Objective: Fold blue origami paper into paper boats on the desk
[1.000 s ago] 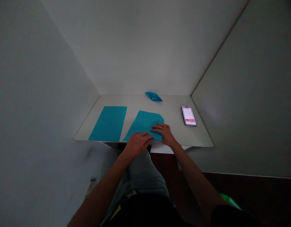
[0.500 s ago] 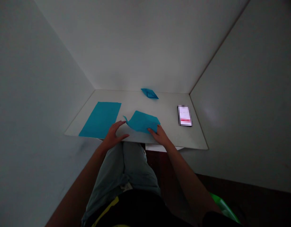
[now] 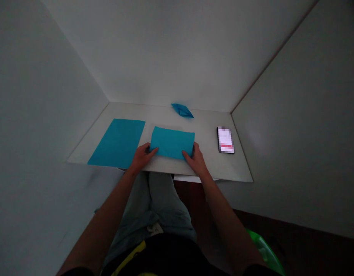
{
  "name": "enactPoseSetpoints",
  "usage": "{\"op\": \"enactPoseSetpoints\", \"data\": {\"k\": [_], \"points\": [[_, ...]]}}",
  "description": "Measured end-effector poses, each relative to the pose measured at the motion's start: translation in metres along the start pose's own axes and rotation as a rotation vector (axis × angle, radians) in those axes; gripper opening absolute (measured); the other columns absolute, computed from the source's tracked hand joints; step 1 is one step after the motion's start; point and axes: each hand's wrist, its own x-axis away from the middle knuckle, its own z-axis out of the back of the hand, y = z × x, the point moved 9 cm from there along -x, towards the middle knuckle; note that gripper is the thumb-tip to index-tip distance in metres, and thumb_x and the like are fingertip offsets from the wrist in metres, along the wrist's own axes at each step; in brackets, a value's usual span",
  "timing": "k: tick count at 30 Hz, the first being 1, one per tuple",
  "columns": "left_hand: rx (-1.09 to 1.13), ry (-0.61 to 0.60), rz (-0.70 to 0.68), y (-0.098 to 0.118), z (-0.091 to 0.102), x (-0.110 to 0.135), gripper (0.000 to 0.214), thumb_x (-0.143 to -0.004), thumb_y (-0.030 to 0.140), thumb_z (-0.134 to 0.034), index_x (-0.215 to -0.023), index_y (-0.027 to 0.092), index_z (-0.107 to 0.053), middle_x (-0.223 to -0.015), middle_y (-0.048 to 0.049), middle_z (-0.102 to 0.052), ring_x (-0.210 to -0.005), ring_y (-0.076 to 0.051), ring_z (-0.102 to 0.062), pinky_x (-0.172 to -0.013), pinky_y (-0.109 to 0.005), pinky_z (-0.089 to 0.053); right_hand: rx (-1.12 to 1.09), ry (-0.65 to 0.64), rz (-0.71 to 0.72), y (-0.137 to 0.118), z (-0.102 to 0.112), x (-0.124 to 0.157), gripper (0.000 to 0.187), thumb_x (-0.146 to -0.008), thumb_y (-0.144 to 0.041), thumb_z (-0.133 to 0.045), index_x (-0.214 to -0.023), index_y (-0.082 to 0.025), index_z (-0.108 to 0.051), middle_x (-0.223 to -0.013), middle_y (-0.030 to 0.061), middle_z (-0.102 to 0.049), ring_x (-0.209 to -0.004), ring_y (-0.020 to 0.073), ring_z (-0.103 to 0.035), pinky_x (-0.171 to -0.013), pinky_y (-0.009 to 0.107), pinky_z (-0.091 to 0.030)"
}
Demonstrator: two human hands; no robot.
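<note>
Between my hands is a blue sheet of paper [image 3: 173, 142], looking like a folded rectangle, held just over the white table. My left hand [image 3: 142, 155] grips its left edge, thumb on top and fingers behind. At the right edge my right hand [image 3: 196, 158] pinches it the same way, with the thumb on the near right corner. A larger blue sheet [image 3: 118, 142] lies flat on the table to the left of my left hand. Toward the back wall sits a folded blue paper boat [image 3: 182, 110].
A phone [image 3: 225, 140] with a lit, blurred screen lies on the right of the white table [image 3: 219, 168]. Walls border the table at the back and both sides. A green object [image 3: 264, 249] is on the dark floor at lower right.
The paper between my hands was bent with a curled left corner; now it is spread as a flat rectangle. My left hand has closed on its left edge. The view shifted slightly.
</note>
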Motion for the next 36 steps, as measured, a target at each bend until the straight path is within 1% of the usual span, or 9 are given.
{"op": "enactPoseSetpoints", "data": {"k": [3,5,7,10,14,17,21,29,36], "points": [[0.026,0.022,-0.036,0.001,-0.001,-0.002,0.033,-0.089,0.051,-0.074,-0.102,0.022,-0.066,-0.090,-0.0029,-0.073,-0.081,-0.020,-0.065,-0.080,-0.034,-0.052,0.053,0.094,0.069,-0.001,0.004,0.001,0.093,-0.099,-0.061,-0.070,-0.172,-0.022,-0.025,-0.162,0.0225,-0.053,-0.139,0.0371,-0.062,-0.118,0.059,-0.053],[0.054,0.043,-0.042,-0.002,-0.001,-0.003,0.049,-0.088,0.046,-0.077,-0.127,0.020,-0.063,-0.097,-0.0037,-0.075,-0.086,-0.021,-0.068,-0.083,-0.034,-0.054,0.113,0.127,0.124,-0.005,0.007,0.002,0.095,-0.101,-0.058,-0.068,-0.175,-0.024,-0.020,-0.168,0.0222,-0.044,-0.147,0.0370,-0.055,-0.122,0.061,-0.050],[0.071,0.051,-0.053,-0.003,-0.002,-0.004,0.072,-0.089,0.043,-0.077,-0.150,0.018,-0.051,-0.096,-0.0022,-0.073,-0.085,-0.021,-0.068,-0.082,-0.034,-0.053,0.211,0.112,0.174,-0.011,0.006,0.003,0.084,-0.104,-0.052,-0.065,-0.175,-0.029,-0.026,-0.169,0.0189,-0.042,-0.153,0.0362,-0.049,-0.125,0.062,-0.047],[0.068,0.039,-0.079,-0.003,-0.004,-0.004,0.091,-0.092,0.039,-0.076,-0.168,0.017,-0.031,-0.097,-0.0014,-0.071,-0.086,-0.021,-0.068,-0.084,-0.034,-0.055,0.394,0.023,0.232,-0.019,-0.004,0.003,0.054,-0.108,-0.042,-0.061,-0.161,-0.036,-0.055,-0.171,0.0111,-0.046,-0.157,0.0361,-0.046,-0.129,0.065,-0.041],[-0.036,0.080,-0.146,0.004,-0.002,-0.004,0.080,-0.092,0.031,-0.077,-0.165,0.020,-0.044,-0.130,-0.0125,-0.066,-0.112,-0.026,-0.069,-0.104,-0.042,-0.057,0.544,-0.040,0.265,-0.024,-0.016,0.005,0.032,-0.107,-0.041,-0.063,-0.135,-0.035,-0.077,-0.166,0.0058,-0.058,-0.160,0.0392,-0.041,-0.127,0.069,-0.037],[-0.156,0.133,-0.195,0.012,0.000,-0.002,0.053,-0.094,0.030,-0.076,-0.146,0.020,-0.065,-0.145,-0.0165,-0.057,-0.130,-0.031,-0.062,-0.117,-0.048,-0.051,0.585,-0.079,0.244,-0.023,-0.021,0.005,0.033,-0.107,-0.047,-0.065,-0.136,-0.036,-0.077,-0.157,0.0059,-0.067,-0.158,0.0386,-0.046,-0.126,0.070,-0.035],[-0.248,0.115,-0.232,0.021,-0.003,0.003,0.030,-0.102,0.025,-0.065,-0.130,0.024,-0.076,-0.145,-0.0149,-0.061,-0.136,-0.034,-0.056,-0.121,-0.052,-0.046,0.608,-0.139,0.217,-0.026,-0.022,0.004,0.040,-0.105,-0.055,-0.068,-0.140,-0.036,-0.076,-0.155,0.0080,-0.068,-0.150,0.0374,-0.055,-0.124,0.068,-0.038],[-0.279,0.007,-0.266,0.026,-0.013,0.004,0.044,-0.103,0.047,-0.069,-0.141,0.026,-0.073,-0.157,-0.0126,-0.064,-0.147,-0.038,-0.051,-0.125,-0.059,-0.038,0.629,-0.256,0.293,-0.041,-0.030,0.011,0.047,-0.095,-0.062,-0.081,-0.136,-0.038,-0.080,-0.143,0.0090,-0.073,-0.141,0.0370,-0.059,-0.121,0.060,-0.040],[-0.313,-0.021,-0.266,0.026,-0.019,0.004,0.042,-0.107,0.037,-0.060,-0.147,0.030,-0.069,-0.166,-0.0093,-0.058,-0.159,-0.035,-0.044,-0.128,-0.058,-0.035,0.604,-0.241,0.289,-0.040,-0.029,0.009,0.054,-0.096,-0.062,-0.079,-0.143,-0.037,-0.075,-0.152,0.0099,-0.069,-0.144,0.0370,-0.060,-0.121,0.060,-0.043]]}}
